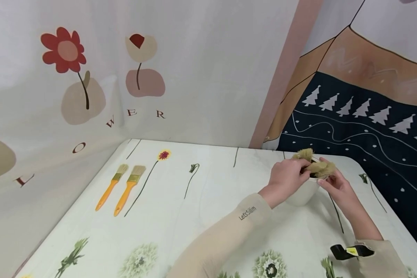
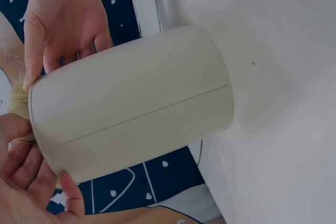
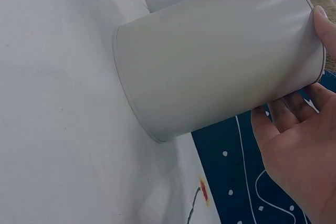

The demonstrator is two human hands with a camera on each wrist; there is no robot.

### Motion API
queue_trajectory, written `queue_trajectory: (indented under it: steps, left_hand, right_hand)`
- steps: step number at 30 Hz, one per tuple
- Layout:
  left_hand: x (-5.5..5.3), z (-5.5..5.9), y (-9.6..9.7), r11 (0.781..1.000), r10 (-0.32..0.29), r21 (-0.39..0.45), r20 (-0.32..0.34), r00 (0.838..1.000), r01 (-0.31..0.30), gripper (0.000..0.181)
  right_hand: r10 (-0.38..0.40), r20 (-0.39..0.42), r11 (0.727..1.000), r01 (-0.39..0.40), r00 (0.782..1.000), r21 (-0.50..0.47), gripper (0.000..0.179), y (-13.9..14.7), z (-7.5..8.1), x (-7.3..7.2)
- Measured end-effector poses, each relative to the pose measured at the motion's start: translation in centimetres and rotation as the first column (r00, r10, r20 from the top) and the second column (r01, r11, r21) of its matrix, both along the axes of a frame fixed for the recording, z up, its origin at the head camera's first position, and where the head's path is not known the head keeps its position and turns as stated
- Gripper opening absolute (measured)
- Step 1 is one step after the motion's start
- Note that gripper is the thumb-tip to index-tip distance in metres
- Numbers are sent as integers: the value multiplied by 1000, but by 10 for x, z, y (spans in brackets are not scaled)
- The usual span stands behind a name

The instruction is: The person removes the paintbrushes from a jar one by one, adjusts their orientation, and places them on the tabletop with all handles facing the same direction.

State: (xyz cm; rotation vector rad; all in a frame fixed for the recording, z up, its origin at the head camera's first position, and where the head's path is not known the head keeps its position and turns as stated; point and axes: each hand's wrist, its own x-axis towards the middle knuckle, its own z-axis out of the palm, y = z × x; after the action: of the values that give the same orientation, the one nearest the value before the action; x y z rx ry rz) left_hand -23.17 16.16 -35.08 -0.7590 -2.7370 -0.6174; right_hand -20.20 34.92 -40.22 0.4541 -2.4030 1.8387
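The white worktop [image 1: 160, 224] carries a pale container [image 1: 300, 195] toward its far right, apparently upright, its long axis rising to a rim that sits between the 2 hands. The right hand [image 1: 340, 189] has its grip clamped on the container's right side, thumb at the rim, fingers round the wall. The left hand [image 1: 287, 177] reaches in from the left, fingers curled at the mouth; I cannot tell whether they pinch anything. 2 brushes [image 1: 128, 189] lie well apart, nearer the left hand. Tan tufts [image 1: 321, 170] protrude from the mouth, beside the left fingertips.
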Motion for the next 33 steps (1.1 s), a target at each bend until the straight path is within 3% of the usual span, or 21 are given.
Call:
queue_trajectory:
  steps: [5, 10, 17, 27, 33]
  left_hand:
    - [-1, -5, -7, 991, -27, 129, -38, 999, 31, 19]
    - [0, -1, -14, 977, -59, 200, -92, 994, 76, 19]
    - [2, 7, -24, 928, -134, 339, -84, 987, 154, 17]
    - [3, 19, -40, 809, -206, 539, -111, 972, 233, 11]
    - [4, 29, -47, 734, -234, 622, -143, 962, 271, 13]
  right_hand:
    - [-2, -10, 1000, 2, 1000, -2, 62, -1, -1, 0]
    - [-17, -6, 1000, 17, 1000, 10, 61, -3, -1, 1]
    - [-56, 12, 996, 55, 998, 72, 62, -4, -3, 2]
    - [-45, 41, 998, 44, 998, 33, 63, 0, -3, -2]
    - [-58, 36, 997, 56, 998, 51, 63, 11, -15, -10]
